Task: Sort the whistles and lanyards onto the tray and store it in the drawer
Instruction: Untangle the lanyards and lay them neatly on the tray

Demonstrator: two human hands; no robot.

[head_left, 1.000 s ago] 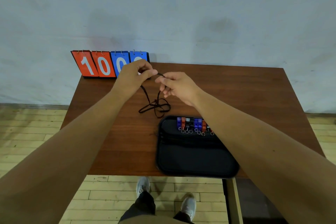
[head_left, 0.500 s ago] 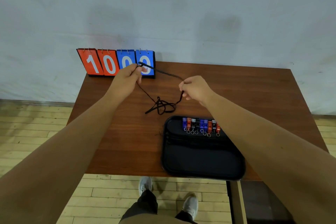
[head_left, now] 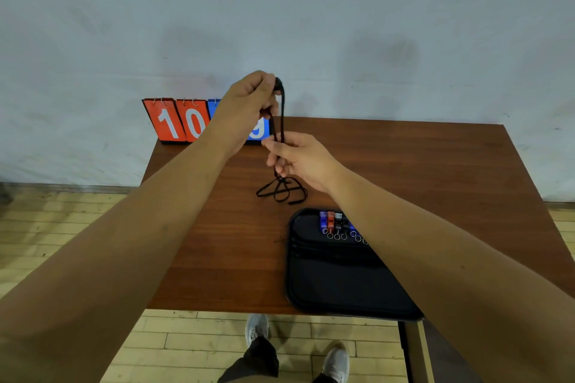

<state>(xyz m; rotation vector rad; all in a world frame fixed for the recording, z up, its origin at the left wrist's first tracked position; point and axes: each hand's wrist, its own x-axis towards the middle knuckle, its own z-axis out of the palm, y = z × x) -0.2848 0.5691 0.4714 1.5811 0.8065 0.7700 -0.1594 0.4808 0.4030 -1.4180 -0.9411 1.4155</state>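
You're untangling a lanyard [head_left: 282,121]: your left hand [head_left: 249,99] pinches its top, your right hand [head_left: 295,155] grasps the strands. Next, free the knot [head_left: 281,191] on the desk [head_left: 404,165].

Table [head_left: 404,165]: dark reddish-brown wood grain, smooth, low sheen; cord [head_left: 282,121]: black woven cloth, matt, thin; tray [head_left: 336,286]: black plastic, smooth, faint gloss along raised rim; whistles [head_left: 334,221]: coloured plastic, blue, orange, black, shiny; small bright metal rings [head_left: 337,237] at their ends; score cards [head_left: 177,121]: red and blue, flat matt faces, metal ring binders on top; wall [head_left: 311,25]: pale painted, scuffed, matt; floor [head_left: 62,227]: light wood planks.
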